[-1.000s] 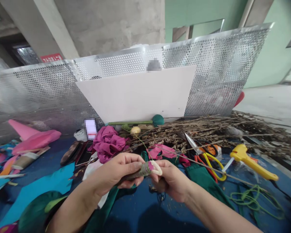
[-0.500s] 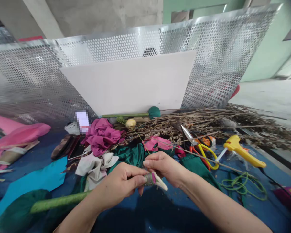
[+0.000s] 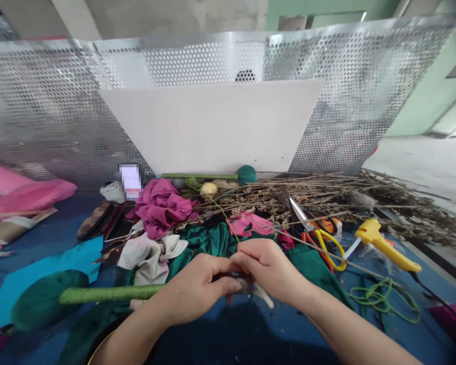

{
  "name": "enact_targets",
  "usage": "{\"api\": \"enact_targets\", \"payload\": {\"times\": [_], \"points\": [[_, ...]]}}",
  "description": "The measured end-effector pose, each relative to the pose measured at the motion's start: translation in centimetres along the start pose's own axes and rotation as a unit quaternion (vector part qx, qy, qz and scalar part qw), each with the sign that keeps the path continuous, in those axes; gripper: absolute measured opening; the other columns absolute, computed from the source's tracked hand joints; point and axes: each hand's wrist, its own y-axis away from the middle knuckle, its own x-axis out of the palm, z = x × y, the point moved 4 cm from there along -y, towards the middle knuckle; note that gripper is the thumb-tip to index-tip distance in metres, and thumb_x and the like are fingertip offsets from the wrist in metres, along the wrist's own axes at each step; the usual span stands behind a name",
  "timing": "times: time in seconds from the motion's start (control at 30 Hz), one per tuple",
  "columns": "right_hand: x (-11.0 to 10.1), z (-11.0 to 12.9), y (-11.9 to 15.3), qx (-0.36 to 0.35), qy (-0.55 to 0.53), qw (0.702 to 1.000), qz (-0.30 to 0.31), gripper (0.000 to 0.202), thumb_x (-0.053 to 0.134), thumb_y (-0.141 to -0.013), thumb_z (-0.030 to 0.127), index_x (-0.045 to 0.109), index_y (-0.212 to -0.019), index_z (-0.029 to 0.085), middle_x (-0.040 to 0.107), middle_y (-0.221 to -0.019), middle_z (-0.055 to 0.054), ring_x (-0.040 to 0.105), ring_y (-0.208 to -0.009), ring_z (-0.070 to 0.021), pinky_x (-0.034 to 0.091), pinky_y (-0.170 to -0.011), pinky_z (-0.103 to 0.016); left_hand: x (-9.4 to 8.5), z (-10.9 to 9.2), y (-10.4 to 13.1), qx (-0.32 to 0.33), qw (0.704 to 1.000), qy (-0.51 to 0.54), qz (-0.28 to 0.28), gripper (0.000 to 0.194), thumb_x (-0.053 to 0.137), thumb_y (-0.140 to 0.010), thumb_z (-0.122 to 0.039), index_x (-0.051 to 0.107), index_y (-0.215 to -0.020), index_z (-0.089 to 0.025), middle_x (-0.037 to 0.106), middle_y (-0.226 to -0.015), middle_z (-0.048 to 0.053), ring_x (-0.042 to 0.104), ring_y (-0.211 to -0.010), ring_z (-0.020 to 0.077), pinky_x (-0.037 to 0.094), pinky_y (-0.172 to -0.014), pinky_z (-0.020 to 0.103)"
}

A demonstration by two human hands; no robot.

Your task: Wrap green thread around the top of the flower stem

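Observation:
My left hand (image 3: 203, 289) is closed on a wrapped stem (image 3: 244, 284), its thumb along the near side. Green winding runs along the stem's left part, which ends in a dark green padded ball (image 3: 49, 300). Against the stem's right end, my right hand (image 3: 269, 266) is closed, with thin green thread (image 3: 226, 218) at its fingers. From that hand the thread leads up to a pale yellow ball (image 3: 209, 190). A whitish tip (image 3: 265, 295) sticks out below my right hand. The fingertips largely hide the wrapped part.
Scissors (image 3: 319, 235), a yellow glue gun (image 3: 387, 246) and tangled green cord (image 3: 387, 299) lie at the right. Dry twigs (image 3: 327, 190) spread along the back below a white board (image 3: 213, 126). Magenta cloth (image 3: 161, 208), white cloth (image 3: 152, 253) and blue sheet (image 3: 41, 274) lie left.
My right hand has turned and closed over the stem's right end, now covering the magenta patch seen there before. The view has shifted slightly, and more of the green stem shows at left.

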Motion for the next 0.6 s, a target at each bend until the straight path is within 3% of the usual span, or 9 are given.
{"api": "enact_targets", "payload": {"times": [0.07,0.17,0.33,0.47,0.6], "points": [[-0.4,0.7,0.3,-0.048,0.088,0.995,-0.02,0.038,0.046,-0.09,0.025,0.034,-0.055,0.019,0.036,-0.054,0.005,0.033,-0.053,-0.0088,0.023,-0.05,-0.023,0.1,-0.4,-0.1,0.011,1.0,-0.002,-0.001,0.022,0.051,-0.082,-0.015,0.072,-0.086,-0.013,0.064,-0.069,0.0,0.057,-0.067,0.014,0.04,-0.064,0.02],[-0.7,1.0,0.5,-0.077,0.127,0.988,-0.031,0.038,0.044,-0.092,0.025,0.032,-0.056,0.02,0.037,-0.055,0.005,0.035,-0.053,-0.0093,0.024,-0.051,-0.024,0.0,-0.4,-0.2,0.013,1.0,-0.009,-0.003,0.021,0.051,-0.082,-0.015,0.072,-0.082,-0.011,0.06,-0.064,-0.001,0.055,-0.062,0.0127,0.04,-0.062,0.019],[-1.7,0.4,0.1,-0.017,0.077,0.997,-0.019,0.039,0.044,-0.092,0.033,0.039,-0.056,0.02,0.037,-0.054,0.005,0.035,-0.053,-0.0098,0.027,-0.051,-0.022,-0.5,-0.3,0.1,0.043,0.999,-0.027,-0.008,0.025,0.05,-0.089,-0.025,0.072,-0.083,-0.014,0.06,-0.066,-0.001,0.056,-0.064,0.013,0.039,-0.06,0.018],[-2.5,0.6,0.2,0.01,0.039,0.999,0.022,0.039,0.048,-0.089,0.034,0.041,-0.055,0.019,0.036,-0.052,0.006,0.034,-0.051,-0.0092,0.026,-0.05,-0.022,-0.6,-1.1,0.2,0.059,0.996,-0.067,0.005,0.024,0.051,-0.088,-0.022,0.074,-0.091,-0.017,0.065,-0.07,0.0,0.059,-0.066,0.0142,0.038,-0.06,0.019],[-3.0,1.0,0.5,-0.011,0.052,0.998,-0.019,0.04,0.047,-0.09,0.035,0.04,-0.054,0.019,0.037,-0.053,0.005,0.035,-0.052,-0.0094,0.028,-0.051,-0.022,-1.0,-2.1,0.1,0.079,0.992,-0.098,-0.014,0.024,0.051,-0.09,-0.023,0.075,-0.093,-0.018,0.065,-0.068,-0.001,0.059,-0.063,0.0134,0.037,-0.058,0.02]]}}
